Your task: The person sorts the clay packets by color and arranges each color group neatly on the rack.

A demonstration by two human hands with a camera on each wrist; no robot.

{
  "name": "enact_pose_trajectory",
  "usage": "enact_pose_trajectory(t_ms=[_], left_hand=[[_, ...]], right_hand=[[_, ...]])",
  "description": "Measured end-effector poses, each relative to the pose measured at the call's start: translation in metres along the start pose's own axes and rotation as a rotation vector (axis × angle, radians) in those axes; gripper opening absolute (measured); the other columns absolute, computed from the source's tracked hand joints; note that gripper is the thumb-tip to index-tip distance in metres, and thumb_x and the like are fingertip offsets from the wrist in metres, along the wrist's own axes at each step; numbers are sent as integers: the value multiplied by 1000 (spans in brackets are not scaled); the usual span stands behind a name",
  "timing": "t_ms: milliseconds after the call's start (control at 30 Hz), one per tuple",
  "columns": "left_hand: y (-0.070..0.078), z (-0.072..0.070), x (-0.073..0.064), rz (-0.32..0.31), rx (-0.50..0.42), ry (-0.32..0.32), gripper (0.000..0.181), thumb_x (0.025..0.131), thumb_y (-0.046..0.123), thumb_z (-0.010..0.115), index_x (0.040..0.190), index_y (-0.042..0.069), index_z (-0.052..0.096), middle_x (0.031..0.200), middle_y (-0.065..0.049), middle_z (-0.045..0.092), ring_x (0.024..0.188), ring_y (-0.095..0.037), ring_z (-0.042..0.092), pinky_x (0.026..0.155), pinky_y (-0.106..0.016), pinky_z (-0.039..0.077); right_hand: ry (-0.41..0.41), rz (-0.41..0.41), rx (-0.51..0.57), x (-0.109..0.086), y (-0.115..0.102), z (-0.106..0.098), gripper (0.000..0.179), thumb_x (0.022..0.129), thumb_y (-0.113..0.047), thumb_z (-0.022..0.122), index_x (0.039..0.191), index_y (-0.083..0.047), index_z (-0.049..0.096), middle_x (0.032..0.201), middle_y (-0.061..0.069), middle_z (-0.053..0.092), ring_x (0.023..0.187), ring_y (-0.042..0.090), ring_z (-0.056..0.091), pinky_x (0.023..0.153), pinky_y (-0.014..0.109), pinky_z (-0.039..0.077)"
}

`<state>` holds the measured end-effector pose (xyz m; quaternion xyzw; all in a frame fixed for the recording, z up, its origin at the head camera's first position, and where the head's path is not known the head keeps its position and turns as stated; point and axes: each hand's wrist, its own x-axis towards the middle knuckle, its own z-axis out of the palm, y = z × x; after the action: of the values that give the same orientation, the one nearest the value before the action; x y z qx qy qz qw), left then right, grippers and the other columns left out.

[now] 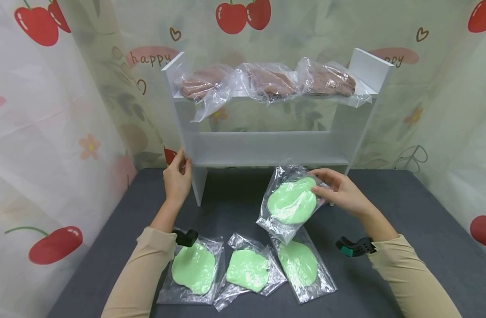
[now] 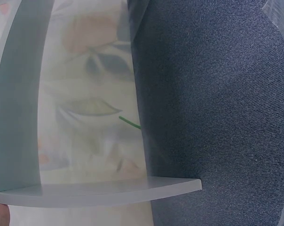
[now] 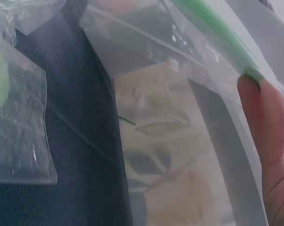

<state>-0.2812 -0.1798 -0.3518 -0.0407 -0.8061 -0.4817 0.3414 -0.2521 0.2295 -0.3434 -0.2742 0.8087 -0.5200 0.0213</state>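
Note:
My right hand [image 1: 344, 192] pinches the edge of a clear plastic bag holding a flat light green piece [image 1: 292, 201]. The bag hangs tilted in front of a white two-tier shelf rack [image 1: 266, 148]; its green edge [image 3: 212, 23] shows by the thumb in the right wrist view. At the rack's left side panel, my left hand [image 1: 177, 176] grips the front edge with thumb and fingers. Only a bit of that hand [image 2: 0, 214] shows in the left wrist view. Nearer me lie more bagged green pieces: left [image 1: 193, 268], middle [image 1: 247, 269] and right [image 1: 298, 263].
Three clear bags of brown items, left [image 1: 205, 82], middle [image 1: 270, 81] and right [image 1: 330, 81], fill the rack's top tier. The rack stands on a dark table [image 1: 119, 247]. Behind hangs a cherry-print cloth [image 1: 262, 44]; a thin wire loop [image 1: 415, 154] is at the right.

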Motion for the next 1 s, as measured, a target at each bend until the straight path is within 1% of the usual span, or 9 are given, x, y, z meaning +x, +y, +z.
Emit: enact_pose_trajectory(t_ms=[67,100,200,367,467,600,767,867,1000], left_hand=[[0,0,0,2,-1,1,44,94,7,53,137,13,49,121,-19,63,106,-30,64,83,-43,55],[0,0,0,2,-1,0,44,94,7,53,137,13,49,121,-19,63,106,-30,64,83,-43,55],[1,0,0,5,0,5,45,93,5,53,137,13,48,121,-19,63,106,-31,64,83,-44,55],[1,0,0,9,-2,15,45,93,5,54,137,12,49,121,-19,63,105,-31,65,82,-44,56],[1,1,0,11,1,21,45,93,4,54,137,12,49,120,-20,63,104,-31,65,81,-45,56],[1,1,0,13,12,26,45,93,4,53,137,12,49,118,-20,64,103,-32,65,81,-46,55],[1,1,1,4,13,22,46,93,4,54,137,13,49,119,-20,64,104,-31,65,81,-46,55],[1,1,1,1,9,15,46,93,4,54,137,12,48,120,-20,63,105,-31,65,82,-45,55],[0,1,0,-1,4,7,44,94,6,53,137,12,48,121,-19,62,106,-31,64,82,-44,55]], right_hand=[[29,7,-4,3,-1,2,42,94,-13,56,132,-2,45,133,6,47,93,-4,60,60,31,56],[44,11,-4,4,-2,3,42,94,-14,56,132,-2,45,128,3,49,95,-3,59,60,32,57],[83,42,3,9,-6,7,45,94,-16,56,134,-1,44,124,-3,49,82,3,60,62,29,56],[124,104,38,17,-12,12,50,94,-20,56,137,0,41,141,18,40,86,-3,60,65,24,56],[140,122,61,22,-15,15,51,94,-21,56,137,1,39,145,22,36,85,-4,61,66,23,56],[162,127,90,30,-16,20,51,93,-21,58,137,-1,40,136,11,47,80,-3,62,65,23,56],[177,117,117,36,-22,26,48,94,-17,56,136,0,41,104,-13,57,76,-1,62,64,23,56],[181,114,148,41,-26,31,47,94,-15,55,136,0,41,96,-14,58,75,-1,62,64,22,56],[195,129,181,48,-31,37,49,93,-18,57,137,-2,41,101,-12,56,75,-1,61,65,22,56]])
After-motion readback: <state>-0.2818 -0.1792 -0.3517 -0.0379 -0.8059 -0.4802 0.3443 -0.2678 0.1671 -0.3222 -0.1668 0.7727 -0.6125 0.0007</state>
